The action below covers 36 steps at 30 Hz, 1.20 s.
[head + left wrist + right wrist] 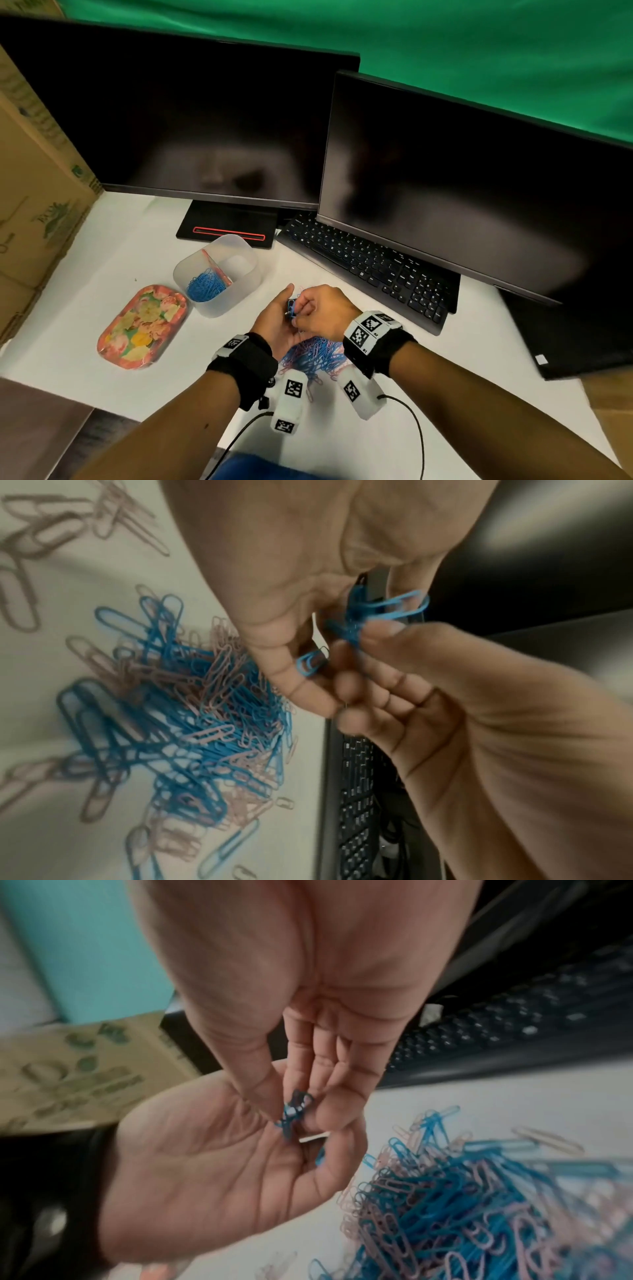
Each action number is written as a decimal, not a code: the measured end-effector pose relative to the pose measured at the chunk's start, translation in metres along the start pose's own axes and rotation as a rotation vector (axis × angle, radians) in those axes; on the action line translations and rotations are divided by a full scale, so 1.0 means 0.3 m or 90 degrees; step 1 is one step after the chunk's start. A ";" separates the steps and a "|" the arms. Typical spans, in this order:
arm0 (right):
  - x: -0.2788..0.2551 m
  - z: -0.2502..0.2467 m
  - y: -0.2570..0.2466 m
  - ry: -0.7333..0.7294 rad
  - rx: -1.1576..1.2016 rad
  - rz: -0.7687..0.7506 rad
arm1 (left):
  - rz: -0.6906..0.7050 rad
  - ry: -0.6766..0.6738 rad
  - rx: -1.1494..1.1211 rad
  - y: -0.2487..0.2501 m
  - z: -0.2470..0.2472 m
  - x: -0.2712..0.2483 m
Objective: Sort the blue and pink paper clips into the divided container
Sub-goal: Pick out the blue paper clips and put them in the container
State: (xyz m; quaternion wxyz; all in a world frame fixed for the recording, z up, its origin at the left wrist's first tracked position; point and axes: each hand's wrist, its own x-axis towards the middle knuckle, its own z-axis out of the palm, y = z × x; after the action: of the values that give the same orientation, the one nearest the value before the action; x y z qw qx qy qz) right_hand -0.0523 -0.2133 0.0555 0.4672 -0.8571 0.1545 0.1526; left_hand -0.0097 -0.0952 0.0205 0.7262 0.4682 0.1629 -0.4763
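Observation:
A mixed pile of blue and pink paper clips (318, 356) (205, 723) (462, 1204) lies on the white table under my wrists. Both hands meet just above it. My left hand (286, 308) (356, 647), palm up and cupped, pinches a small bunch of blue paper clips (291, 306) (387, 610). My right hand (301, 313) (291, 1110) pinches blue clips (294, 1110) from that same bunch between thumb and fingertips. The translucent divided container (246, 250) stands to the far left of the hands. Its left compartment holds blue clips (205, 286). No clips show in its right compartment (236, 265).
A floral tray (144, 325) lies left of the container. A black keyboard (370, 270) runs close behind my right hand. Two dark monitors (191, 120) (462, 192) stand at the back and a cardboard box (34, 188) at the left. Wrist cables (416, 428) trail toward the front edge.

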 end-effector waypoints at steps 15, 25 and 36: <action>-0.124 0.006 0.287 -0.043 -0.380 -0.021 | -0.009 0.134 0.175 0.014 -0.105 0.009; -0.129 0.035 0.333 -0.026 -0.468 -0.088 | 0.188 0.032 1.198 -0.125 -0.083 -0.022; -0.111 0.075 0.306 -0.039 -0.480 -0.094 | 0.188 0.050 1.255 -0.150 -0.081 -0.009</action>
State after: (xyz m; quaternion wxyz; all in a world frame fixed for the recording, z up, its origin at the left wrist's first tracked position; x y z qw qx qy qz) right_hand -0.1225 -0.2375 -0.0117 0.1330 -0.9727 0.0113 0.1899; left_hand -0.0439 -0.0783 -0.0137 0.0587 0.8929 -0.3412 -0.2877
